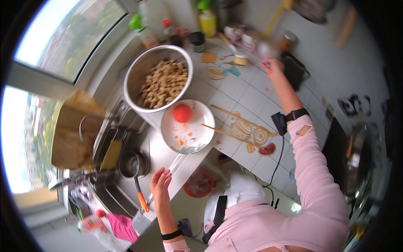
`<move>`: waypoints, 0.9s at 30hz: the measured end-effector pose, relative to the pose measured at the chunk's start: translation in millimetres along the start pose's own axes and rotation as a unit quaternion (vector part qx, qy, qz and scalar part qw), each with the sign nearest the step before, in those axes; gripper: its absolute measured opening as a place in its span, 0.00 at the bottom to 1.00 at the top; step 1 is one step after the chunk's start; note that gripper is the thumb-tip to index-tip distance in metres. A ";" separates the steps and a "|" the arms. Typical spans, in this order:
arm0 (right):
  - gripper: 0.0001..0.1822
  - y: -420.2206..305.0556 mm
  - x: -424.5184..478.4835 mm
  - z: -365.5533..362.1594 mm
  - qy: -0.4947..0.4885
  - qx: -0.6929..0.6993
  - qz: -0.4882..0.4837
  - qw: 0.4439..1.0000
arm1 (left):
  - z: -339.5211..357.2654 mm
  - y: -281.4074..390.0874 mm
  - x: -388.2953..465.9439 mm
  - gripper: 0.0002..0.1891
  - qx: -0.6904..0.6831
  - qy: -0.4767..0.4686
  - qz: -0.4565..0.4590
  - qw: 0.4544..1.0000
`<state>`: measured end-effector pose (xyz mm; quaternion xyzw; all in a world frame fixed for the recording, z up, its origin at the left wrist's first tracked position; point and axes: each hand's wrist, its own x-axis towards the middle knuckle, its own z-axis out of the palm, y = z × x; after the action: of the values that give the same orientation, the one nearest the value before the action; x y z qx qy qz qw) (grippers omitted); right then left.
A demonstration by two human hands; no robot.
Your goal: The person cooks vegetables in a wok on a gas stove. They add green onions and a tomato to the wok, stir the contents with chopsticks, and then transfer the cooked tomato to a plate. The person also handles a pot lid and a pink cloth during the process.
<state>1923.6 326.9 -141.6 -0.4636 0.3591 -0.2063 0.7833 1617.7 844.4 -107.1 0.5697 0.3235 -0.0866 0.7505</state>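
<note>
My right hand (273,67) reaches over the tiled counter towards the row of small containers at the wall; it is blurred, and whether it grips a pale thing beside the fingertips I cannot tell. My left hand (161,183) hangs over the sink's front edge, fingers slightly curled and apart, holding nothing. Between them a white plate (201,138) bears a round red item (182,113), perhaps a tomato, with small red scraps around it. Two wooden chopsticks (231,135) lie apart at the plate's right, one tip over its rim. A large metal bowl of peanuts in shells (167,82) stands behind the plate.
In the sink sits a small saucepan (129,164) with an orange-tipped handle. A brown paper bag (77,132) stands by the window. Bottles (207,23), a brush (241,60) and a black container (294,71) are at the back. Pink cloth (122,227) lies lower left; a pan (357,157) stands right.
</note>
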 end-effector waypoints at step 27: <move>0.14 26.4 124.1 -26.7 -0.202 -0.104 0.062 0.972 | -87.7 12.4 -31.8 0.29 0.486 0.269 0.358 0.751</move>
<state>1984.8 242.8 -219.1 -0.5511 0.2412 -0.0207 0.7986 1565.2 920.9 -91.0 0.9313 0.1987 0.1999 0.2309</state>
